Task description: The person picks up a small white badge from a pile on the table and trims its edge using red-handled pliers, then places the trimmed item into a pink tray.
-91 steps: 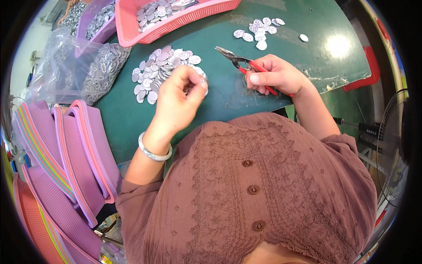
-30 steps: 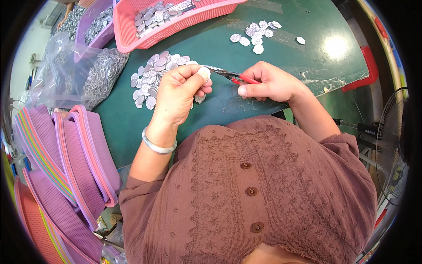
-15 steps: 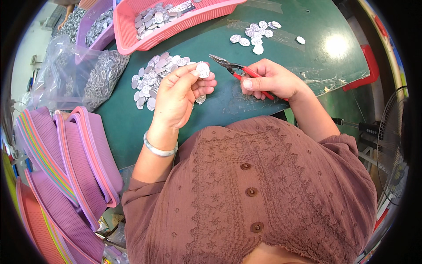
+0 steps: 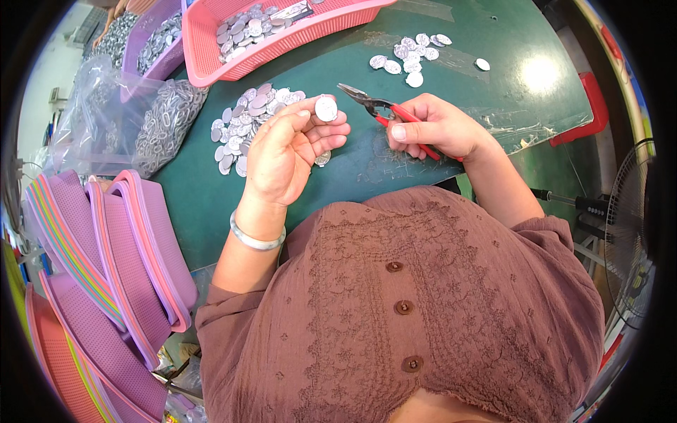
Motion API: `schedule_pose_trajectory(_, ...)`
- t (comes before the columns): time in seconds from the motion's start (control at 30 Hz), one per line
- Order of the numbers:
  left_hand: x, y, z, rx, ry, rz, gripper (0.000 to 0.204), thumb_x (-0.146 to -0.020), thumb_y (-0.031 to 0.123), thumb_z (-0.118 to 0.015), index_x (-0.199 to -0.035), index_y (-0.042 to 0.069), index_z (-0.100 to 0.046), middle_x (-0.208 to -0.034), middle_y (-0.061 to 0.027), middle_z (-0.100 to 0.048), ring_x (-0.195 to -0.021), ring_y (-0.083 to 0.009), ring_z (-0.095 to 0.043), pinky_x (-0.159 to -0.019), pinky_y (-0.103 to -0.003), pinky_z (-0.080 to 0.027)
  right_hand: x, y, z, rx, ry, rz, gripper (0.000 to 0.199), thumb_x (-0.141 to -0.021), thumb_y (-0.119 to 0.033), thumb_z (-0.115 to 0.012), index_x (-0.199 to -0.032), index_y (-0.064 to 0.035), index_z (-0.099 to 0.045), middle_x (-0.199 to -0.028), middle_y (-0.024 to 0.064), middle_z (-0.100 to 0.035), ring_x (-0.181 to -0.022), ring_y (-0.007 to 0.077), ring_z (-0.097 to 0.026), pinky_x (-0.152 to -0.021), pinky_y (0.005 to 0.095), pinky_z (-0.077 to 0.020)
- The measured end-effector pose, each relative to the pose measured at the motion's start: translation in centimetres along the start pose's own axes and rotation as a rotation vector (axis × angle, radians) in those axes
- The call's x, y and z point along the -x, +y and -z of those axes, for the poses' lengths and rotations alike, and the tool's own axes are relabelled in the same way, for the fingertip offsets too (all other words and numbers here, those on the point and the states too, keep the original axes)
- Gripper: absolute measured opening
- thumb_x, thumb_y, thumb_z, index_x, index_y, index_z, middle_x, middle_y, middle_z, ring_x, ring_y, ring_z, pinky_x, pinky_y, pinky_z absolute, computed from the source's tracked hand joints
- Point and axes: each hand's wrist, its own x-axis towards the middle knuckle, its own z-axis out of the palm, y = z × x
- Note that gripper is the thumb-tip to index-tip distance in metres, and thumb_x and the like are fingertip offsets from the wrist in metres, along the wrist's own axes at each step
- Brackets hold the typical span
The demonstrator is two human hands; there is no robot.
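A small silver oval medal (image 4: pixel 326 108) lies on the fingertips of my left hand (image 4: pixel 285 151), its flat side facing up. The thumb of that hand is drawn back a little from the medal, and the other fingers curl loosely below it. My right hand (image 4: pixel 437 128) grips needle-nose pliers (image 4: pixel 374 103) with red handles, whose dark tips point left toward the medal without touching it. Behind and beside my left hand a pile of similar silver medals (image 4: pixel 243 127) spreads over the green table (image 4: pixel 345 173). Another medal lies partly hidden under its fingers.
A pink basket (image 4: pixel 282 46) of silver medals stands at the back, beside a purple basket (image 4: pixel 168 60). A clear bag (image 4: pixel 169 127) holds metal links. Several medals (image 4: pixel 405 53) lie at the back right. Stacked baskets (image 4: pixel 120 261) stand at left, a fan (image 4: pixel 627 233) at right.
My left thumb has slid back off the medal, which now sits more exposed on the fingertips. The fingers have opened slightly. The pliers have barely shifted.
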Motion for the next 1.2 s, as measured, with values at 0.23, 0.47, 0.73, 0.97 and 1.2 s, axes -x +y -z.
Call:
schedule_pose_trajectory(0.23,0.0,0.0,0.1,-0.002,-0.004,-0.003,0.032,-0.087,0.009,-0.036,-0.11,-0.011,-0.046,-0.099,-0.0251,-0.057,-0.087,-0.0318,-0.059,-0.08,-0.039,-0.049,0.0,0.1,0.0,-0.005,0.015,0.0,0.026,-0.078,-0.028,-0.064,-0.078,-0.0028,-0.061,-0.07,0.003,-0.06,-0.053,0.0078,-0.052,-0.049,0.0204,-0.0423)
schedule_pose_trajectory(0.47,0.1,0.0,0.1,0.001,-0.006,-0.008,0.029,-0.088,0.009,-0.037,-0.108,-0.011,-0.046,-0.098,-0.0248,-0.057,-0.087,-0.0311,-0.059,-0.08,-0.039,-0.049,0.0,0.0,-0.1,-0.001,0.009,0.004,0.025,-0.079,-0.027,-0.064,-0.078,-0.0027,-0.061,-0.068,0.0022,-0.059,-0.053,0.0076,-0.051,-0.049,0.0203,-0.0412)
schedule_pose_trajectory(0.73,0.0,0.0,0.2,0.001,-0.03,0.029,0.032,-0.091,0.022,-0.038,-0.104,-0.005,-0.049,-0.094,-0.0181,-0.057,-0.086,-0.0282,-0.058,-0.077,-0.036,-0.048,0.0,0.0,-0.1,-0.005,0.018,0.006,0.026,-0.078,-0.028,-0.065,-0.077,-0.0024,-0.061,-0.067,0.0019,-0.058,-0.052,0.0074,-0.05,-0.048,0.0202,-0.0403)
schedule_pose_trajectory(0.97,-0.7,-0.3,1.2,0.457,-0.432,0.145,0.06,-0.089,0.056,-0.032,-0.105,0.001,-0.05,-0.079,-0.0093,-0.048,-0.071,-0.0224,-0.048,-0.066,-0.031,-0.041,0.1,-0.1,-0.1,-0.001,0.004,-0.007,0.034,-0.074,-0.036,-0.068,-0.077,-0.0029,-0.061,-0.066,0.0018,-0.057,-0.054,0.0071,-0.05,-0.05,0.0199,-0.0408)
schedule_pose_trajectory(1.2,-0.5,0.2,0.5,0.48,-0.371,0.146,0.077,-0.086,0.063,-0.023,-0.113,-0.005,-0.046,-0.099,-0.024,-0.058,-0.087,-0.0334,-0.058,-0.076,-0.039,-0.047,0.0,0.1,-0.1,-0.012,-0.005,0.023,0.027,-0.078,-0.028,-0.064,-0.075,-0.0017,-0.061,-0.067,0.0025,-0.057,-0.053,0.008,-0.05,-0.048,0.0206,-0.04)
